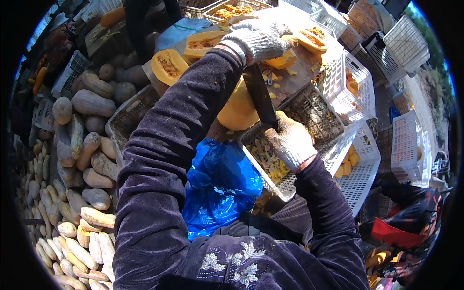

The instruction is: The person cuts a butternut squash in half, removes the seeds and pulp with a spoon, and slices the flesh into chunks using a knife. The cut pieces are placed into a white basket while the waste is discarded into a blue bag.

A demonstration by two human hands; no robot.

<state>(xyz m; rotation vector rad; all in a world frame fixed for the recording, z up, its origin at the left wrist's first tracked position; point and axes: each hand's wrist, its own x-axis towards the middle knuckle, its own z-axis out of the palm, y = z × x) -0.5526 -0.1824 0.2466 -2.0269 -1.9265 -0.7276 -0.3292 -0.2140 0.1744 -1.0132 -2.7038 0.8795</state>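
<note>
My right hand [291, 141], in a knitted work glove, is closed around the handle of a broad dark-bladed knife [258, 96]. The blade points away from me, beside the rounded end of a peeled squash [237, 110] on the cutting board [302, 70]. My left hand [259, 38], also gloved, reaches to the far side of the board among cut squash; what lies under its fingers is hidden. Halved squashes with seeds showing, one half [168, 67] and another half [203, 43], lie left of it. A seeded squash piece [312, 40] lies to its right.
A crate of peelings [282, 194] stands below my right hand. White crates [362, 87] with squash pieces line the right. Whole squashes [94, 103] are heaped at left. A blue plastic bag [221, 185] covers my lap. A person's dark-clothed legs [139, 25] stand beyond.
</note>
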